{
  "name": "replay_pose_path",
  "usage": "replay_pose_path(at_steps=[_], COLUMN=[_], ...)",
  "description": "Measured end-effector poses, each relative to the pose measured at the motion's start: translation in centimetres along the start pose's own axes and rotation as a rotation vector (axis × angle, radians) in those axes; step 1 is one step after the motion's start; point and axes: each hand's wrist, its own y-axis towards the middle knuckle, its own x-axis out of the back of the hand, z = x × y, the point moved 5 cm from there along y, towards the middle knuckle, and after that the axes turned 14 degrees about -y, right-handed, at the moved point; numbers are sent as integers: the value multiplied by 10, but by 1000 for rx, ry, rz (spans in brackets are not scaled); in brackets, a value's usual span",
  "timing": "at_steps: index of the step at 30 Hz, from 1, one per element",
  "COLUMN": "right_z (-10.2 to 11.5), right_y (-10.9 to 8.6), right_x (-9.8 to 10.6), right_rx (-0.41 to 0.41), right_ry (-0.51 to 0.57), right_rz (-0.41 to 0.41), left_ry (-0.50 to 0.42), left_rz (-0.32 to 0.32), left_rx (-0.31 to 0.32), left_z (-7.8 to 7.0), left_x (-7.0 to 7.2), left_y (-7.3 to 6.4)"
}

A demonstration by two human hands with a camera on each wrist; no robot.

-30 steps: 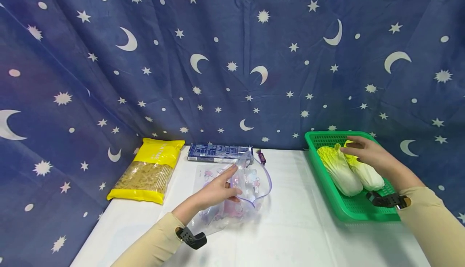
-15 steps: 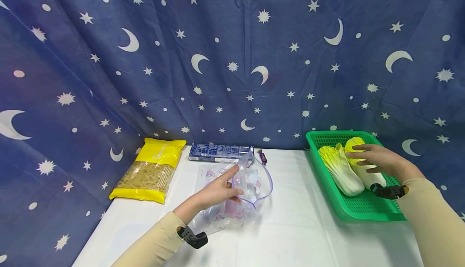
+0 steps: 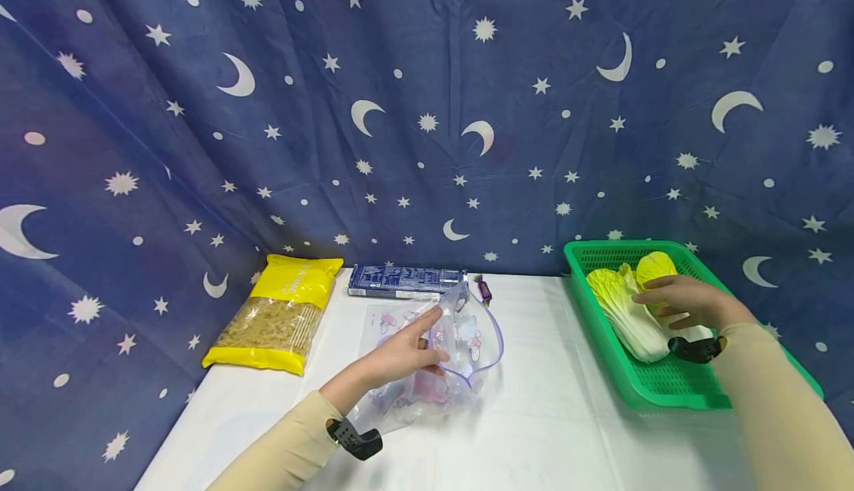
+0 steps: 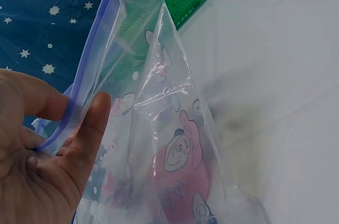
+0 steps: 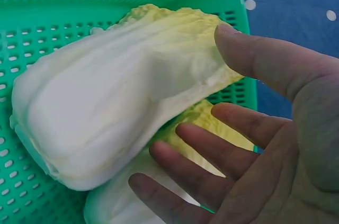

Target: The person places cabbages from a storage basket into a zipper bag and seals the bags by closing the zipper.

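Observation:
My left hand [image 3: 396, 357] pinches the purple zip edge of a clear plastic zip bag [image 3: 427, 394] with pink printed figures. In the left wrist view, thumb and fingers lie on either side of that edge [image 4: 79, 75], and the bag's mouth gapes. My right hand [image 3: 694, 302] hovers over two napa cabbages in a green plastic basket [image 3: 610, 361]. One cabbage [image 3: 627, 317] lies on the left; the other [image 3: 656, 268] is partly hidden by the hand. Seen from the right wrist, the fingers are spread beside a cabbage [image 5: 95, 97], thumb near its yellow leafy end.
A yellow bag of pasta [image 3: 280, 313] lies at the table's left. Behind the zip bag is a flat dark blue box [image 3: 400, 280], with a small purple wrapped candy [image 3: 483, 291] to its right. A blue curtain [image 3: 427, 105] with moons and stars hangs behind the white table [image 3: 534, 417].
My right hand has shifted from over the cabbages' leafy ends, first rightward, then lower and closer over the right one. The left hand keeps its hold on the zip bag.

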Motion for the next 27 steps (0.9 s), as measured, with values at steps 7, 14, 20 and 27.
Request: replay_pose_path(at_steps=[7, 14, 20, 27], right_z=[2, 2, 1, -2], right_y=[7, 14, 19, 23], right_x=[-7, -16, -20, -25], right_rx=[-25, -44, -74, -78], right_ry=[9, 10, 10, 30], right_rz=[54, 83, 100, 119], left_ry=[26, 31, 34, 33], left_rz=[0, -6, -1, -8], left_rx=[3, 17, 5, 14], left_z=[2, 4, 3, 5], left_x=[-1, -1, -2, -2], left_y=[0, 1, 1, 1])
